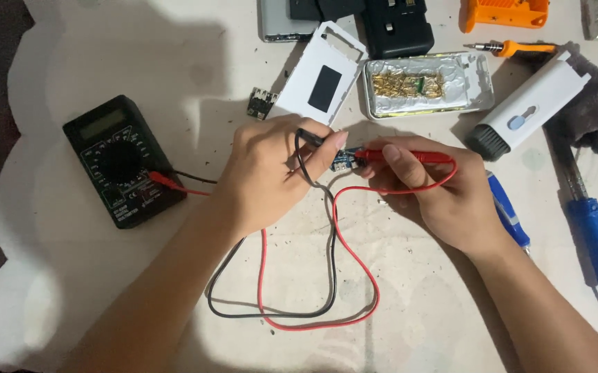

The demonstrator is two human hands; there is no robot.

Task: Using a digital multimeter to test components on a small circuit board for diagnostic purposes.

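White mat (pixel 71 69) centre: left hand (pixel 271 169) pinching black probe (pixel 310 138), right hand (pixel 437 190) gripping red probe (pixel 409 157), both on small board (pixel 342 163); multimeter (pixel 122 160) near left edge, tools crowding far edge; open room at near edge.

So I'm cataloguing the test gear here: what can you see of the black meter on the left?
The multimeter is a black plastic handheld unit lying flat and tilted on the pale mat. A blank greyish display sits at its far end, a round selector dial mid-body. A red lead and a black lead plug in near its lower right corner and loop toward the hands. Neither hand touches it.
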